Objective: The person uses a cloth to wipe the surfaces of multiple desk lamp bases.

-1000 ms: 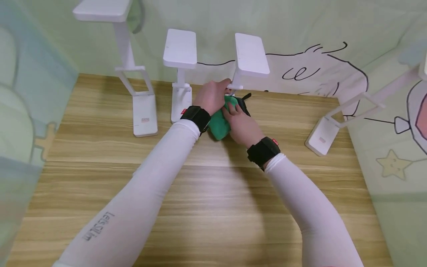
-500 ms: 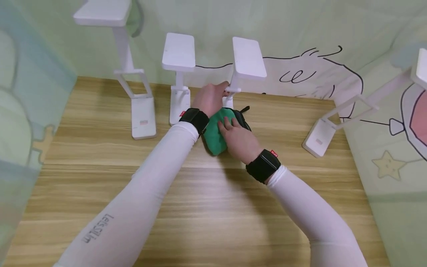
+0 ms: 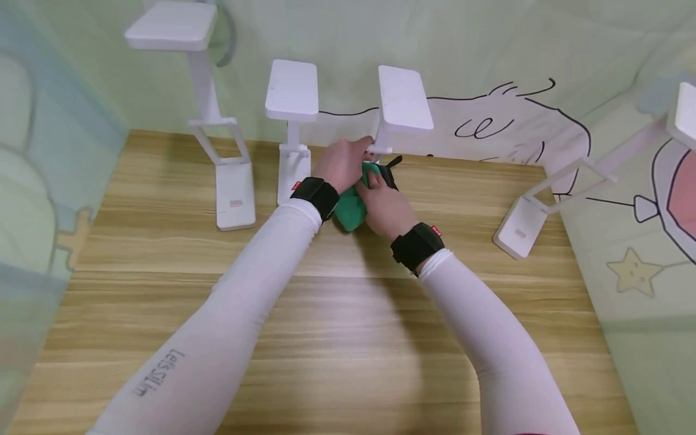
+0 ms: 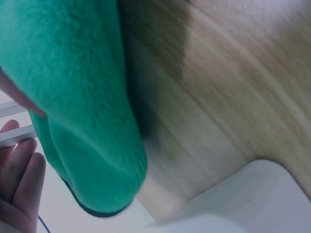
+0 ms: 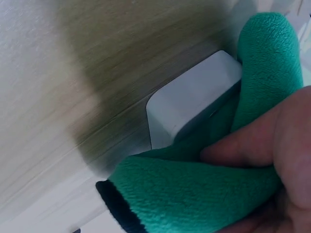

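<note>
My left hand [image 3: 339,164] grips the folding arm of a white desk lamp [image 3: 405,99], the third from the left. Curled fingertips [image 4: 28,179] hold the lamp's thin bar in the left wrist view. A fuzzy green cloth [image 3: 350,210] with a dark edge is bunched in my right hand [image 3: 388,211]. In the right wrist view, the cloth [image 5: 194,191] wraps over the lamp's white base [image 5: 194,97], with a finger pressing into its fold. Most of the base is hidden under cloth and hands in the head view.
A second white lamp [image 3: 293,90] stands close to the left hand, with a taller lamp [image 3: 235,193] farther left. Another lamp [image 3: 521,229] leans outward at the right. The wooden tabletop [image 3: 348,338] meets a printed fabric wall [image 3: 478,54] just behind the lamps.
My right hand drew the cloth towards me along the base, then pushed it back towards the wall. The cloth is more bunched than half a second ago. My left hand keeps its hold.
</note>
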A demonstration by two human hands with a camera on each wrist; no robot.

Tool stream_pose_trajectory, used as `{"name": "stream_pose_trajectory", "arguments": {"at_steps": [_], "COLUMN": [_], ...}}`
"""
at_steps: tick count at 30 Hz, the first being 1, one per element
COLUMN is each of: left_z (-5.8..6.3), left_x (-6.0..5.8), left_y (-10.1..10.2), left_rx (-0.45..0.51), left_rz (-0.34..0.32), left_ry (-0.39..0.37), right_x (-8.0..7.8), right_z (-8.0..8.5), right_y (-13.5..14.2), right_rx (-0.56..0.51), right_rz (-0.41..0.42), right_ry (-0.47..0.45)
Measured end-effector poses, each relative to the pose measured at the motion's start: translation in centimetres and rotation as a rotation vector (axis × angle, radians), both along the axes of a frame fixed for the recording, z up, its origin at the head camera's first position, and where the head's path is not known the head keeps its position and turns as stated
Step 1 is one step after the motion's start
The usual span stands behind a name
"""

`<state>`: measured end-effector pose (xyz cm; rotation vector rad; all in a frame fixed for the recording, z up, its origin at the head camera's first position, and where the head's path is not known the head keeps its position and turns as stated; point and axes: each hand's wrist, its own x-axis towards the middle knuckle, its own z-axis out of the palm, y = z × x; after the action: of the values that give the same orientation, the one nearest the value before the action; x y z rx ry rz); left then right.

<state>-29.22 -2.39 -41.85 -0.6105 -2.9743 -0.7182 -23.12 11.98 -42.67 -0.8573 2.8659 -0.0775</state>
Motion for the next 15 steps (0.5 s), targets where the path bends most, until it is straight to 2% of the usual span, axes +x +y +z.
{"name": "stream_pose_trajectory", "arguments": {"at_steps": [7, 15], "left_z": [0.2, 0.1], "left_x": [0.0, 0.2], "left_y": [-0.1, 0.2], "left_rx": [-0.015, 0.011], "left_rz": [-0.009, 0.013], "left_ry": [-0.004, -0.015], "right_x": [1.6, 4.2], "right_z": [0.7, 1.5], "right_y": [0.7, 0.5], "right_rx": [0.084, 0.197], "right_rz": [-0.08, -0.041], "right_ry": [-0.015, 0.026]}}
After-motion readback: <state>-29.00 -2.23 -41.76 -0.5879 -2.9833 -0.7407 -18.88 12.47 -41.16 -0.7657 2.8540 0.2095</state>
